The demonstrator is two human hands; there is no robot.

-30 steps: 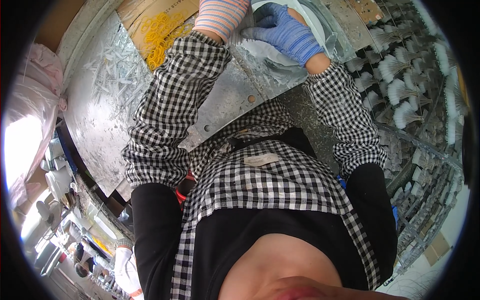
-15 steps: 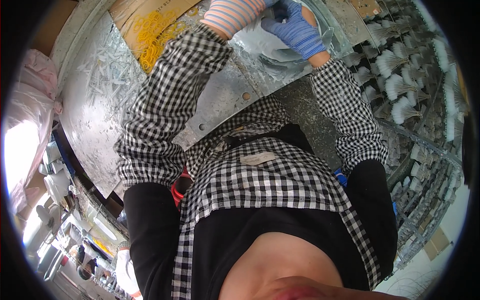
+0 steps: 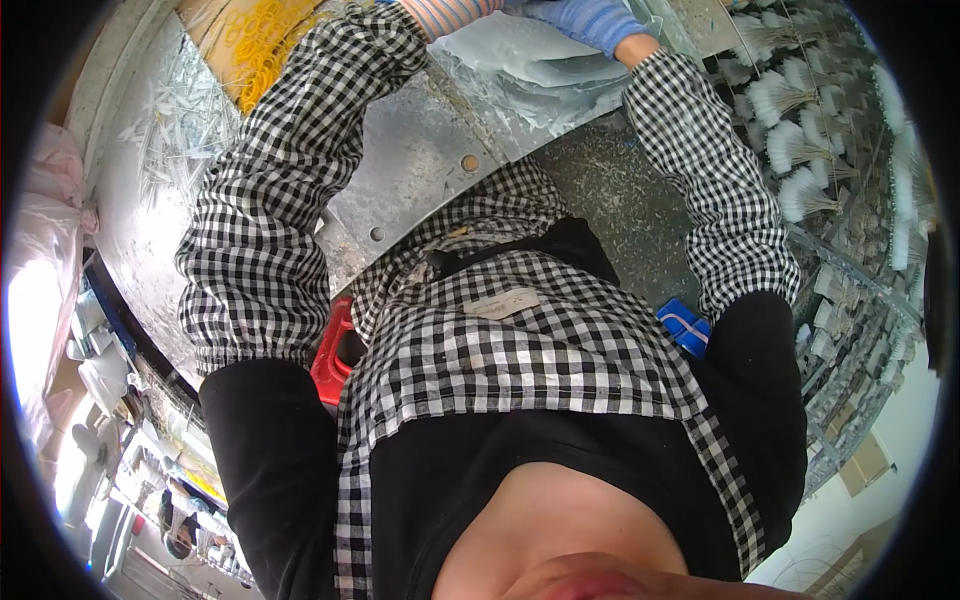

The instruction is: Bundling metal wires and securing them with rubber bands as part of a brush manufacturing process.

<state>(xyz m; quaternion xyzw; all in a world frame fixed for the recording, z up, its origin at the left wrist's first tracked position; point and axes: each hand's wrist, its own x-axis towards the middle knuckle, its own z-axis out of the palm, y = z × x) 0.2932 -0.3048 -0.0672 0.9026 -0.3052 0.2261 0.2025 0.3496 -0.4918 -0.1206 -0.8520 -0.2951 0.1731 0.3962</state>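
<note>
At the top edge, my left hand (image 3: 450, 14) wears an orange, white and blue striped glove; its fingers are cut off by the picture. My right hand (image 3: 580, 20), in a blue knitted glove, reaches leftward toward it, and its fingertips are also out of sight. Both hands are over or beside a whitish, translucent, layered mass (image 3: 550, 75) on the metal worktop (image 3: 400, 150). Whether either hand grips anything is hidden.
Yellow rubber bands (image 3: 262, 50) lie on cardboard to the left, near scattered clear slivers (image 3: 180, 120). On the right, a rack (image 3: 850, 270) carries several white fan-shaped bristle tufts (image 3: 795, 145). A red plastic item (image 3: 332, 355) and a blue one (image 3: 685, 325) show beside my apron.
Both hands have moved up toward the picture's top edge and are now more cut off. My arms have spread wider, and more of the red and blue items shows.
</note>
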